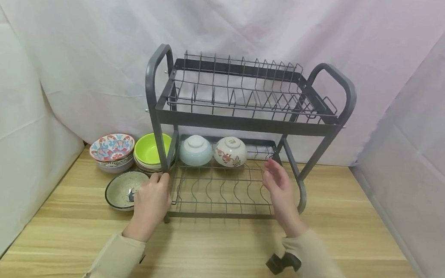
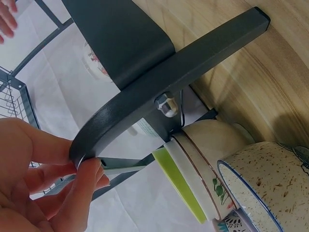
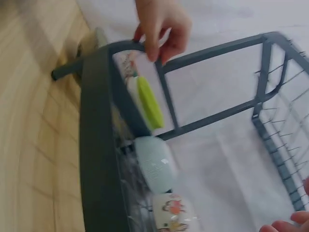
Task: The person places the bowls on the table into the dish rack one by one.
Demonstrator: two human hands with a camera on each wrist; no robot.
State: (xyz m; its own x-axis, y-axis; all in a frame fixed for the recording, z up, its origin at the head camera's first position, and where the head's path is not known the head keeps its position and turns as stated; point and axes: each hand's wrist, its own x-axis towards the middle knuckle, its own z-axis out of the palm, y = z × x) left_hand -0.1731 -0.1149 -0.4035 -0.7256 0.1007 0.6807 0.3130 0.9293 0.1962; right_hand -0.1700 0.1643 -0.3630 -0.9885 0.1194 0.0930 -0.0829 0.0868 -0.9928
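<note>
A dark grey two-tier dish rack (image 1: 248, 123) stands on the wooden table. At its lower left front corner my left hand (image 1: 152, 202) grips the frame; the left wrist view has thumb and fingers (image 2: 87, 193) pinching the curved bar. My right hand (image 1: 282, 197) is held over the right part of the lower tier, fingers loosely bent, holding nothing. Upside down at the back of that tier sit a pale blue bowl (image 1: 195, 151) and a white bowl with red flowers (image 1: 230, 152), side by side.
Left of the rack are a stack topped by a lime green bowl (image 1: 151, 149), another topped by a red-and-blue patterned bowl (image 1: 112, 147), and a speckled dark-rimmed bowl (image 1: 123, 190) in front. White cloth (image 1: 97, 70) hangs behind and at both sides.
</note>
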